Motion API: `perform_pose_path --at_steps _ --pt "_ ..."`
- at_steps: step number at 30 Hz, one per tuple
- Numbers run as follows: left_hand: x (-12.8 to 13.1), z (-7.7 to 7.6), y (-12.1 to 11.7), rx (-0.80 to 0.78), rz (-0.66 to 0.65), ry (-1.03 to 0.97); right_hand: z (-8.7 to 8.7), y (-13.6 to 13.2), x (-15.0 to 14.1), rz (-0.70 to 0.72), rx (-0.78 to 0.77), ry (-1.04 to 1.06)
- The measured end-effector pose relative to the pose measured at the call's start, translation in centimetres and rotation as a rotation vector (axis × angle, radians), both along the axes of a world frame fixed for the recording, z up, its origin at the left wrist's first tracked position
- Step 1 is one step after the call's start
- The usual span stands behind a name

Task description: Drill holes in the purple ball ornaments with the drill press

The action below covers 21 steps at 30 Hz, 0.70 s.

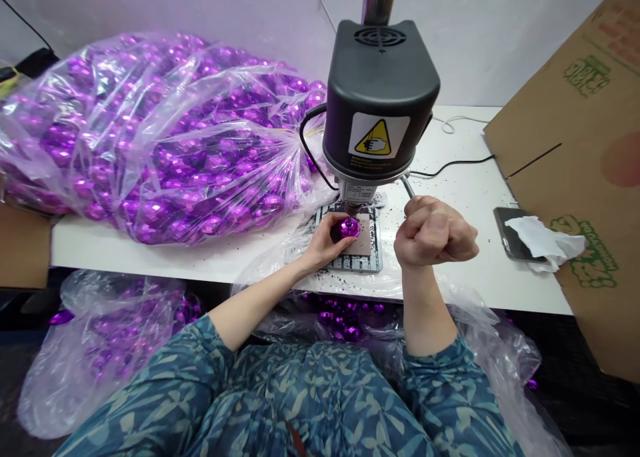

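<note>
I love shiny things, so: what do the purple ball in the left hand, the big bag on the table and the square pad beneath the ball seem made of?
Purple ball: probably plastic, mirror-like metallic finish; it shows bright, sharp glints.
Big bag: thin, glossy plastic film, see-through and creased.
Square pad: perhaps wood or card, judging by its matt, plain brown surface.

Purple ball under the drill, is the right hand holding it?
No, the left hand holds the ball while the right hand grips the lever.

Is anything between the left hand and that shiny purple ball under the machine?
Nothing visible: the left hand curls directly around the purple ball, over the brown board, beneath the black machine.
</note>
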<state>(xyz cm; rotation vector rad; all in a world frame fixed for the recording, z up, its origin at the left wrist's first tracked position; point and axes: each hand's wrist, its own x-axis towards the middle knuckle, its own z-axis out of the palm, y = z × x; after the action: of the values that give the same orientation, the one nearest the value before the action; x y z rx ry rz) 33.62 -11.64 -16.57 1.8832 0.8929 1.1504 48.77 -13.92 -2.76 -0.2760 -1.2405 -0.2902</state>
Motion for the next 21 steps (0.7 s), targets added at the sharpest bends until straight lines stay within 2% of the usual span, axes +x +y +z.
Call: perform_pose_path --at_steps 3,6,8,11,14,16,19,21 --pt "0.1 0.0 -0.1 0.003 0.003 -0.009 -0.5 -0.1 0.0 0.0 0.011 -0.032" --pt "0.2 0.1 0.0 -0.017 0.014 0.006 0.2 -0.3 -0.2 -0.001 0.013 -0.024" --pt "0.3 0.3 0.0 -0.025 0.022 0.016 1.7 -0.3 -0.4 -0.012 -0.069 0.03" --pt "0.1 0.6 -0.5 -0.005 0.092 0.028 4.5 0.0 -0.5 -0.026 -0.287 0.132" --pt "-0.9 0.4 -3.0 0.108 0.196 0.041 6.4 0.3 -0.5 -0.048 -0.422 0.111" --pt "-1.8 -0.3 -5.9 0.275 0.101 0.05 6.8 0.4 -0.4 -0.061 -0.462 0.116" --pt "-3.2 -2.1 -10.2 0.532 -0.28 0.138 6.7 0.5 -0.4 -0.019 -0.437 0.155" --pt "-3.8 -3.4 -12.2 0.515 -0.443 0.281 6.5 0.5 -0.4 0.02 -0.416 0.177"
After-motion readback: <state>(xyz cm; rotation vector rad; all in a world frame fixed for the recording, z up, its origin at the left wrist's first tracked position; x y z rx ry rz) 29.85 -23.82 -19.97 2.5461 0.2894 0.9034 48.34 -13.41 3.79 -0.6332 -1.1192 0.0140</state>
